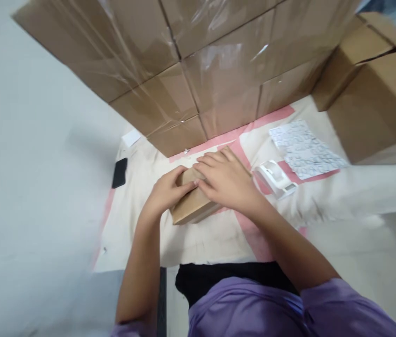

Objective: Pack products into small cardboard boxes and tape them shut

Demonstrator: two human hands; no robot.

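Cardboard box (195, 202), one small one, lies on the cloth (219, 245) under the left hand (165, 193) and the right hand (228, 181). The left's thumb and forefinger are parted, its other fingers hidden; the right's four fingers lie slightly spread. One tape dispenser (275, 177) and one sheet (305, 149) sit rightward.

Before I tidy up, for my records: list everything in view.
small box: 1, brown, centre
dispenser: 1, white, right of small box
printed sheet: 1, whitish, near dispenser
cloth: 1, cream and pink, tabletop
flat object: 1, black, cloth's left edge
paper piece: 1, white, back left
stacked cartons: 6+, brown, back
large carton: 1+, brown, right
blurred items: count unclear, blue and red, top right
wall: 1, pale, left
floor: 1, pale, bottom right
shirt: 1, purple, bottom
garment: 1, black, bottom
left fingers: several, bare, on small box
right fingers: several, bare, on small box
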